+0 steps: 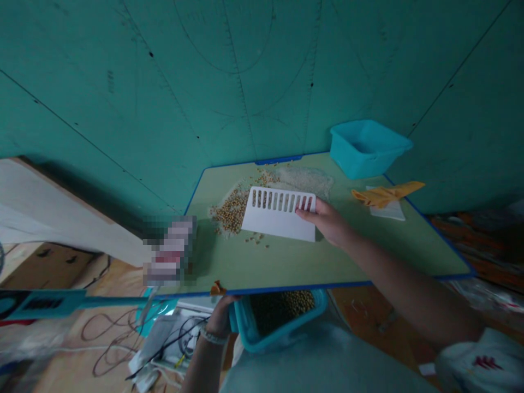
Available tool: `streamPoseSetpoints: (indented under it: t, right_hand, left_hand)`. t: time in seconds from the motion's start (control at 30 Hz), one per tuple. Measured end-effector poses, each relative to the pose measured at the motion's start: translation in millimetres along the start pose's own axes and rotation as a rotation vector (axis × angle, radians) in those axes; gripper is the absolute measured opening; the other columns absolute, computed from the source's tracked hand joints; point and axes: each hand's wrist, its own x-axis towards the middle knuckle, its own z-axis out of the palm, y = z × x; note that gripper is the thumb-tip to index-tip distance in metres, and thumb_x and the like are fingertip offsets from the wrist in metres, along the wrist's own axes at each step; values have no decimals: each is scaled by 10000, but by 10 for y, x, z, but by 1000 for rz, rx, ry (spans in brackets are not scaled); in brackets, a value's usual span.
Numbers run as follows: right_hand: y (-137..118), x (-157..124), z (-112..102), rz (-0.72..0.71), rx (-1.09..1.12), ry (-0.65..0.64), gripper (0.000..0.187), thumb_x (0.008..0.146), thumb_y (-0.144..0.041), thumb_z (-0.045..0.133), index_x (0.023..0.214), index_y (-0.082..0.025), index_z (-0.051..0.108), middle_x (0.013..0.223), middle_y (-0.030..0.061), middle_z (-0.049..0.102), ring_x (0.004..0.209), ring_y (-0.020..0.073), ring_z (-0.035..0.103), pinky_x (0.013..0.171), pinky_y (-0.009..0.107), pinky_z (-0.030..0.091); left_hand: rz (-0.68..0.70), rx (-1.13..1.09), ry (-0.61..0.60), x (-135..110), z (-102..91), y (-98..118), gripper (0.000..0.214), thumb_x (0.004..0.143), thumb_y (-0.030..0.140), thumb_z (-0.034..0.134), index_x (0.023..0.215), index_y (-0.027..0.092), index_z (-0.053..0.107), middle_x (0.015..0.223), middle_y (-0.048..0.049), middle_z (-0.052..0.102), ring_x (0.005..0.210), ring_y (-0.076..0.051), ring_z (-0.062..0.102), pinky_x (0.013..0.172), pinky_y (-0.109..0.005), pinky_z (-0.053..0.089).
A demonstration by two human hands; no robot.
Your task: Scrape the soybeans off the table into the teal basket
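Note:
My right hand (331, 222) grips the right end of a flat white plastic board (278, 222) with a row of slots along its upper edge. Just left of the board lies a pile of tan beans (231, 212), with a few strays below. Behind it, pale small grains (307, 179) are spread on the tabletop. Below the table's front edge, my left hand (221, 316) holds the left side of a turquoise tub (282, 331); its fingers are partly hidden. Beans and a dark mass show inside the tub.
The light green table (347, 262) has a blue edge and stands against a green wall (164, 109). An open turquoise basin (360, 164) sits at the back right. Nearby lies a yellow-orange cloth or glove (385, 195) on a white sheet. Cables (110, 338) litter the floor at left.

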Motion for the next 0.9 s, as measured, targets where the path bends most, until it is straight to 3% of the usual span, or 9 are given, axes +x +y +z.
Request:
streamPoseSetpoints:
  t: [0.17,0.43,0.67,0.77,0.9]
  right_hand:
    - [77,9,33,4,18,26,284,699,-319,608,948,-191,556,926,45,656,824,189,599,765,357,442]
    - [101,-27,80,33,-51,-111,201,710,-295,599,888,-208,564,860,17,629,776,165,570,733,322,432]
    - [58,-52,78,53,-89,-173,188,716,-291,590,871,-192,549,825,12,600,741,150,548,711,306,415]
    - [30,-68,91,83,-94,-222,161,710,-271,594,836,-185,545,785,1,592,708,135,536,706,297,407]
    - [23,-93,98,127,-97,-312,186,703,-265,607,857,-182,546,795,-2,600,710,131,535,700,290,400]
  left_hand:
    - [2,-21,-15,-6,30,0,252,337,122,739,581,166,695,628,-40,740,894,-351,636,794,-409,492]
    - [31,-46,-9,-27,35,-13,348,365,101,739,705,175,719,726,-7,753,903,-317,638,776,-372,498]
    - [-17,-36,-18,7,-1,-27,257,347,111,740,595,162,696,672,-61,746,895,-353,637,781,-404,503]
    - [-18,-30,-13,26,-32,-26,294,354,113,739,639,178,707,694,-47,750,916,-344,632,793,-396,500]
    - [-12,-12,-1,26,-77,20,236,337,136,748,558,195,689,641,-32,744,848,-331,655,781,-382,505]
